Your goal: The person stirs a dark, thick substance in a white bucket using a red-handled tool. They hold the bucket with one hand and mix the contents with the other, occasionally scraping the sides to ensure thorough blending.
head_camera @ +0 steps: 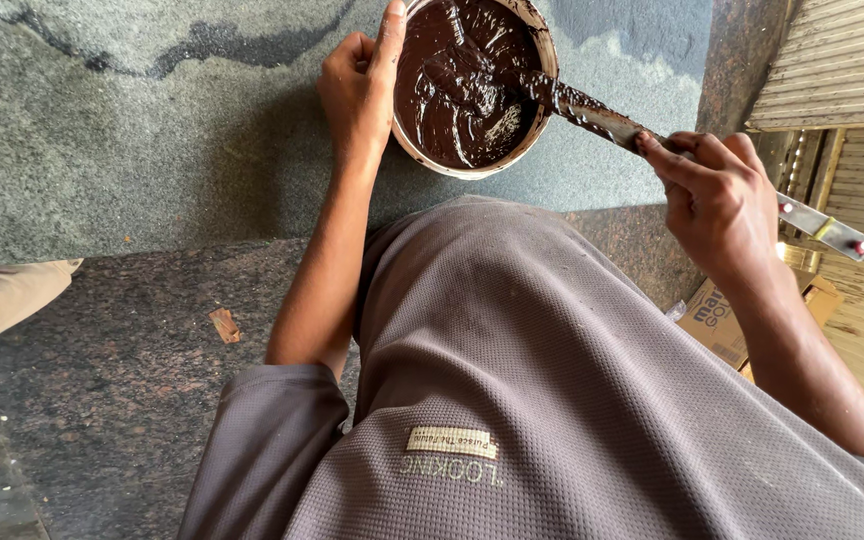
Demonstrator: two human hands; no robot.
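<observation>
- A round bowl (535,135) sits at the top middle of the view on a grey-green stone counter (102,140), its upper part cut off by the frame edge.
- The bowl holds a thick, glossy dark brown paste (462,90) that also smears its pale rim.
- A long flat metal knife (612,122) slants down from the right into the paste; the blade end is coated in the brown mix, while the bare end sticks out past the hand, with a yellow band and a red spot near its tip.
- The right hand (717,200) is closed around the knife's middle, fingers wrapped over it and the forefinger lying along the blade toward the bowl.
- The left hand (360,85) rests against the bowl's left outer wall, fingers curled loosely and the thumb stretched up along the rim; it steadies the bowl rather than clutching it.
- Below the hands, the person's grey waffle-knit shirt (552,400) fills the lower middle of the view.
- A darker speckled stone surface (112,370) lies lower left, with a small brown scrap (223,325) on it.
- A beige sleeve (2,300) of another person enters at the left edge.
- A cardboard box (717,320) and slatted wood panels (842,60) are at the right.
</observation>
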